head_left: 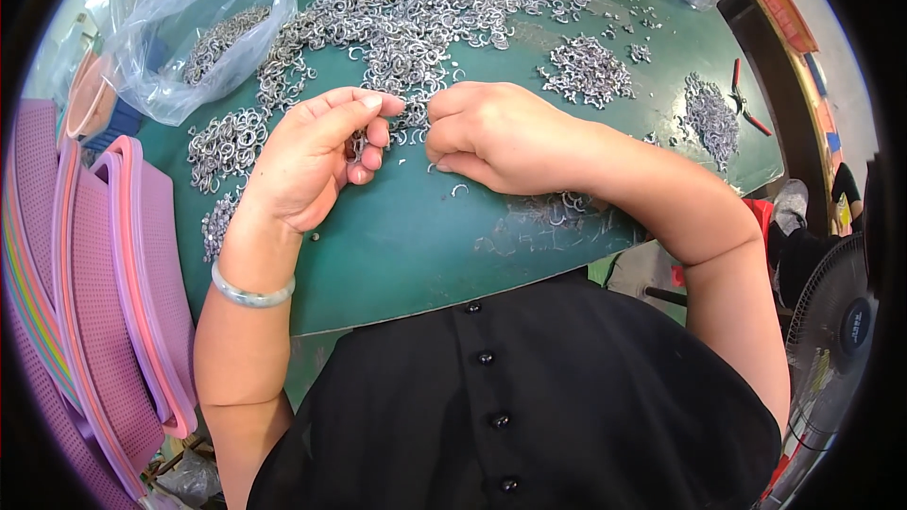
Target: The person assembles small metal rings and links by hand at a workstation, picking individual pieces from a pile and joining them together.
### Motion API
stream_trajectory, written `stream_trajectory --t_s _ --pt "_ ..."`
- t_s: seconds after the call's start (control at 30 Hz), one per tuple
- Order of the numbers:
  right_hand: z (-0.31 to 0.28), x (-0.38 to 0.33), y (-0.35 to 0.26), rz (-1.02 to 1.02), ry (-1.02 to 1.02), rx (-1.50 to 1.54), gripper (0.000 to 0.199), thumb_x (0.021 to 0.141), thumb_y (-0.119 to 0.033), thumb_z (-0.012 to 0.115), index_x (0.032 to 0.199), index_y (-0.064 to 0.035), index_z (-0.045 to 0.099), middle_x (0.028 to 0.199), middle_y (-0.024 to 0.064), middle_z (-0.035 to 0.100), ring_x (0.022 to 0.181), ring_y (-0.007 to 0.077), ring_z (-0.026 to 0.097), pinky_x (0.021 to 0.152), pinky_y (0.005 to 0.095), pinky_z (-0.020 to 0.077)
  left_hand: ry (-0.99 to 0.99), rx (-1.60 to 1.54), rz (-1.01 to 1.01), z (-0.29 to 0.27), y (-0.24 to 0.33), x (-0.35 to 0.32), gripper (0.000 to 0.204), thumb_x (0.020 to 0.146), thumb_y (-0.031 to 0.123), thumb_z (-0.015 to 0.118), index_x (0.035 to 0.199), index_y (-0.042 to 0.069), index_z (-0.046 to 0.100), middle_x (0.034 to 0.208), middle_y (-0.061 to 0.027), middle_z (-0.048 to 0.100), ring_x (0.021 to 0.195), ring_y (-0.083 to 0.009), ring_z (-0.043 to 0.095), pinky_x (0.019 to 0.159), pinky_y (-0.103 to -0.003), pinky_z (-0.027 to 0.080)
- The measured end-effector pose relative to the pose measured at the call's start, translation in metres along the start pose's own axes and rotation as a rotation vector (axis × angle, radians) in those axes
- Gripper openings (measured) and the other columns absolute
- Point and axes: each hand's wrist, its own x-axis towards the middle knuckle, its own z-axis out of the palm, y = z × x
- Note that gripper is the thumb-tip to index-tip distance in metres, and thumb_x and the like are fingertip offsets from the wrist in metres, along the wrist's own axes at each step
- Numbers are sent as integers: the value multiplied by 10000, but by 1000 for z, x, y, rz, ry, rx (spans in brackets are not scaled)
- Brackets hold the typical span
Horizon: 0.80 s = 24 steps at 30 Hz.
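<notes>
Small metal rings point(357, 144): a few are pinched in the left hand point(312, 165), thumb and forefinger pressed together on them, other fingers curled under. They sit just above the green table point(416, 246), at the near edge of the big loose ring pile point(406, 9).

Right hand point(487, 137) is a loose fist, fingertips tucked toward the left hand's pinch; can't tell whether it holds a ring, since the knuckles hide the tips.

Doing it well, my read: keep both hands close over the table so a dropped ring lands nearby, hold the pinch near the ring's gap, feed one ring at a time, pull stock from the pile's edge rather than digging in.

Look of the rings: silvery, shiny, open C-shaped loops, all alike, tangling easily into clumps.

Around: smaller sorted clumps point(586, 71) to the right, more at left point(227, 142), a clear plastic bag point(198, 28) with rings inside at far left, red-handled pliers point(746, 104) at the right edge, pink mesh trays point(113, 293) stacked left.
</notes>
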Motion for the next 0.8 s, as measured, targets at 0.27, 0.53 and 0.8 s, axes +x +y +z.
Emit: stream_trajectory --t_s 0.27,0.53,0.8 --pt "-9 9 -7 61 93 49 91 799 -109 554 827 -29 589 820 109 566 809 304 566 700 392 467 -56 33 -45 1 -3 -2 223 914 202 494 949 6 594 800 -45 597 672 -118 584 582 -215 488" --pt "-12 6 -5 20 211 160 84 788 -111 579 826 -39 599 801 100 569 786 297 570 697 385 465 -177 -123 -88 3 -5 0 314 952 247 410 970 -21 574 857 -94 600 708 -157 595 586 -236 502" --pt "-19 -9 -6 -22 -139 146 87 696 -98 641 769 -53 624 756 83 542 812 274 564 679 374 467 -188 -98 -61 -4 -6 1 232 909 225 504 868 15 593 804 -72 598 685 -142 582 591 -243 490"
